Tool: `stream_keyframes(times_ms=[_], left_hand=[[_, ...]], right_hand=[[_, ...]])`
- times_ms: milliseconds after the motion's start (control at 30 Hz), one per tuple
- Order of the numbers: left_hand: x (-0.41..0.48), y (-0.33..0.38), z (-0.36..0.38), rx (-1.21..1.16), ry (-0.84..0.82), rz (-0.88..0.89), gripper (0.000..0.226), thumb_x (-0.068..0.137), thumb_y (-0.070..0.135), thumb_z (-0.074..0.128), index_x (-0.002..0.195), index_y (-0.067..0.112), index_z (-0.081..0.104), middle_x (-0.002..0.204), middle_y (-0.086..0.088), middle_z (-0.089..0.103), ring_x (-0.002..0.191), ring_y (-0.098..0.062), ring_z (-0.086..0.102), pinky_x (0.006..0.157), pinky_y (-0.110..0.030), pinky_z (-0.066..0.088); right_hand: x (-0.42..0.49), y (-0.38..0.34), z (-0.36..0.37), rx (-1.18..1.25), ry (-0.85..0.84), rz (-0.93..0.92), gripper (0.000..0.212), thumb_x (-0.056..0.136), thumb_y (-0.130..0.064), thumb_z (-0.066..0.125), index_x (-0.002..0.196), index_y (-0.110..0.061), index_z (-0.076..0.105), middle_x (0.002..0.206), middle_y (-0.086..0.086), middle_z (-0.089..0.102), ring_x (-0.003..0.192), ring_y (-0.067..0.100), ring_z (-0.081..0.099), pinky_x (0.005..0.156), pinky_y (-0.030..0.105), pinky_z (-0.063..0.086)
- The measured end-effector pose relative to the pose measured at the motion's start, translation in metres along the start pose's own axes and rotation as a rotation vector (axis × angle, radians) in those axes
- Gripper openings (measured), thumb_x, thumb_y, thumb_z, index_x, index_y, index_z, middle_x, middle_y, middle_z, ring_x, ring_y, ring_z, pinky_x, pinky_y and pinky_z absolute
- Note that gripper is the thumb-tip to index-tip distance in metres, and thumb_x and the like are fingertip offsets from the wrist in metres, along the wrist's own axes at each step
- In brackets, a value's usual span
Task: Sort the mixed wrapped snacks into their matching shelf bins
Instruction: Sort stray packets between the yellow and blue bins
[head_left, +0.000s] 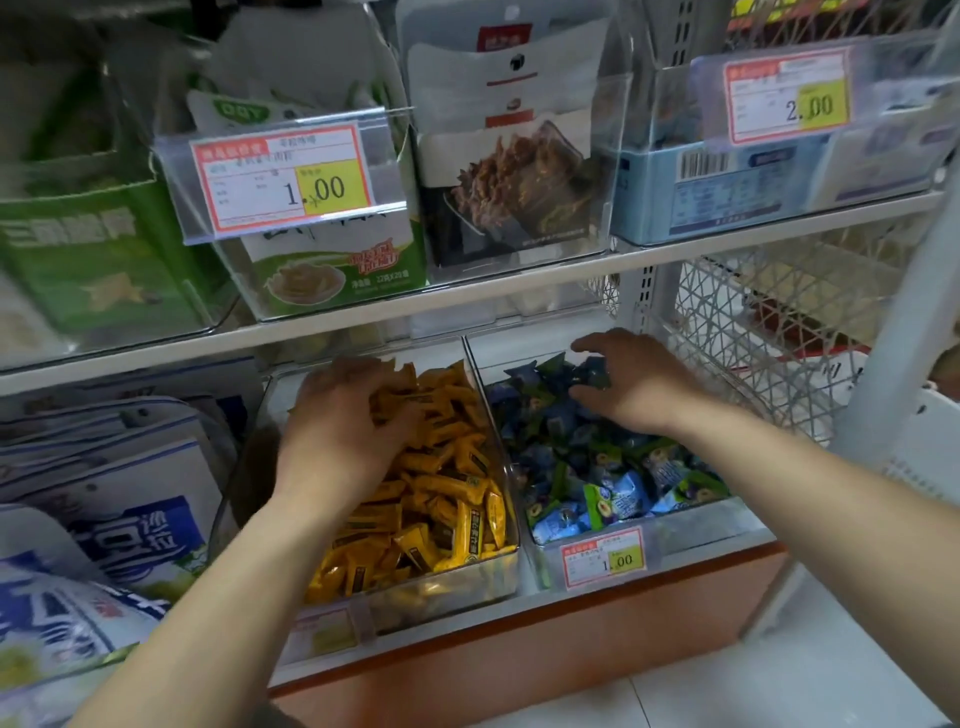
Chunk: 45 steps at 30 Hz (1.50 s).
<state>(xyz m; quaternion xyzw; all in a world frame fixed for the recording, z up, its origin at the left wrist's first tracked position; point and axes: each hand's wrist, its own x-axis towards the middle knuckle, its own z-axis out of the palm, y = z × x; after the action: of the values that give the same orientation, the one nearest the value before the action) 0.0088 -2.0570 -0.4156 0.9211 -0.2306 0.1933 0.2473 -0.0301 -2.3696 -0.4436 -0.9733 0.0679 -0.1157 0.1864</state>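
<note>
Two clear bins sit side by side on the lower shelf (519, 629). The left bin (457, 587) is heaped with yellow snacks (447, 499). The right bin (691, 530) holds blue snacks (613, 493), some of them with green in the wrapper, and the clear wall between the bins keeps the two sorts apart. The left hand (337, 426) reaches into the left bin, palm down on the back of the yellow heap. Its fingers (374, 379) are blurred and sunk among the wrappers, so I cannot tell whether they are apart or clamped on a snack. The right hand (639, 389) is over the back of the right bin, thumb and fingers spread apart and arched, the tips touching or just above the dark blue packets there. Both forearms come in bare from the bottom edge. A price tag (602, 557) reading 1.00 is fixed to the front of the right bin. On the upper shelf (467, 296) clear bins hold green boxes (98, 260), dark packets (509, 197) and a pale blue box (727, 192). Two larger tags hang on their fronts, one reading 1.00 (283, 176) and one 2.00 (787, 98). Blue and white bags (130, 519) lie left of the left bin. A white wire basket (769, 332) stands right of the right bin, beside the right hand. Pale floor (779, 649) shows below the shelf.
</note>
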Motion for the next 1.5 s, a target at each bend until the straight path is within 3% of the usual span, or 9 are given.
stream_keyframes(times_ms=[100, 267, 467, 600, 700, 900, 1067, 1400, 1500], left_hand=[[-0.014, 0.002, -0.001, -0.055, -0.108, -0.034, 0.057, 0.079, 0.068, 0.052, 0.13, 0.043, 0.051, 0.137, 0.01, 0.053, 0.127, -0.019, 0.048, 0.091, -0.034, 0.044], [-0.019, 0.021, 0.019, 0.089, -0.337, -0.024, 0.084, 0.079, 0.085, 0.037, 0.151, 0.044, 0.021, 0.161, 0.007, 0.022, 0.147, -0.022, 0.02, 0.117, -0.044, 0.024], [-0.011, 0.012, 0.019, 0.296, -0.41, 0.015, 0.069, 0.081, 0.082, 0.03, 0.139, 0.046, 0.042, 0.156, 0.013, 0.032, 0.141, -0.019, 0.034, 0.113, -0.043, 0.033], [-0.004, -0.004, 0.001, 0.244, -0.359, 0.04, 0.067, 0.069, 0.09, 0.035, 0.117, 0.047, 0.053, 0.118, 0.019, 0.059, 0.108, -0.012, 0.056, 0.083, -0.032, 0.048], [0.014, -0.008, 0.006, 0.191, -0.208, 0.11, 0.059, 0.076, 0.084, 0.037, 0.121, 0.047, 0.049, 0.132, 0.013, 0.052, 0.125, -0.016, 0.044, 0.098, -0.037, 0.04], [0.042, -0.007, 0.047, 0.297, -0.581, 0.053, 0.072, 0.084, 0.084, 0.022, 0.148, 0.051, 0.025, 0.164, 0.006, 0.017, 0.151, -0.024, 0.008, 0.12, -0.055, 0.008], [0.004, -0.041, 0.033, 0.325, -0.566, 0.062, 0.073, 0.078, 0.086, 0.013, 0.146, 0.06, 0.008, 0.164, 0.009, 0.01, 0.151, -0.025, 0.004, 0.119, -0.051, 0.016], [-0.023, -0.039, -0.007, 0.066, -0.462, -0.018, 0.059, 0.077, 0.078, 0.04, 0.128, 0.053, 0.057, 0.162, 0.005, 0.023, 0.148, -0.028, 0.019, 0.119, -0.049, 0.019], [-0.024, -0.018, -0.006, 0.008, -0.328, -0.001, 0.061, 0.08, 0.076, 0.038, 0.133, 0.05, 0.05, 0.157, 0.008, 0.033, 0.145, -0.024, 0.027, 0.115, -0.044, 0.028]], right_hand=[[0.004, -0.012, 0.009, 0.023, -0.029, -0.091, 0.052, 0.084, -0.059, 0.06, 0.131, -0.039, 0.054, 0.136, -0.005, 0.051, 0.124, 0.022, 0.049, 0.093, 0.032, 0.043], [-0.004, -0.015, 0.048, -0.156, -0.499, 0.069, 0.095, 0.075, -0.081, 0.05, 0.153, -0.047, 0.007, 0.164, -0.008, -0.005, 0.15, 0.033, -0.002, 0.119, 0.053, 0.015], [-0.008, -0.027, 0.039, 0.031, -0.658, -0.048, 0.073, 0.083, -0.066, 0.057, 0.148, -0.046, 0.031, 0.16, -0.009, 0.024, 0.142, 0.021, 0.032, 0.105, 0.029, 0.031], [-0.003, -0.03, 0.017, -0.062, -0.438, -0.122, 0.041, 0.085, -0.062, 0.058, 0.119, -0.04, 0.063, 0.124, -0.01, 0.06, 0.111, 0.017, 0.057, 0.092, 0.035, 0.049], [0.011, -0.033, 0.023, -0.086, -0.19, -0.152, 0.049, 0.086, -0.06, 0.057, 0.13, -0.037, 0.056, 0.138, -0.005, 0.049, 0.127, 0.023, 0.044, 0.101, 0.042, 0.043], [0.04, -0.031, 0.059, -0.185, -0.471, -0.148, 0.085, 0.084, -0.077, 0.044, 0.154, -0.044, 0.009, 0.165, -0.006, -0.004, 0.151, 0.024, 0.003, 0.121, 0.046, 0.013], [0.025, -0.024, 0.062, -0.279, -0.545, -0.141, 0.08, 0.081, -0.076, 0.046, 0.15, -0.053, 0.012, 0.164, -0.009, 0.01, 0.138, 0.029, 0.041, 0.107, 0.039, 0.041], [-0.016, -0.033, 0.037, -0.33, -0.401, -0.113, 0.079, 0.085, -0.076, 0.041, 0.153, -0.04, 0.022, 0.161, -0.004, 0.022, 0.147, 0.026, 0.021, 0.118, 0.048, 0.021], [-0.031, -0.027, 0.034, -0.182, -0.347, -0.153, 0.077, 0.088, -0.069, 0.047, 0.153, -0.033, 0.028, 0.16, -0.003, 0.026, 0.144, 0.022, 0.027, 0.116, 0.038, 0.027]])
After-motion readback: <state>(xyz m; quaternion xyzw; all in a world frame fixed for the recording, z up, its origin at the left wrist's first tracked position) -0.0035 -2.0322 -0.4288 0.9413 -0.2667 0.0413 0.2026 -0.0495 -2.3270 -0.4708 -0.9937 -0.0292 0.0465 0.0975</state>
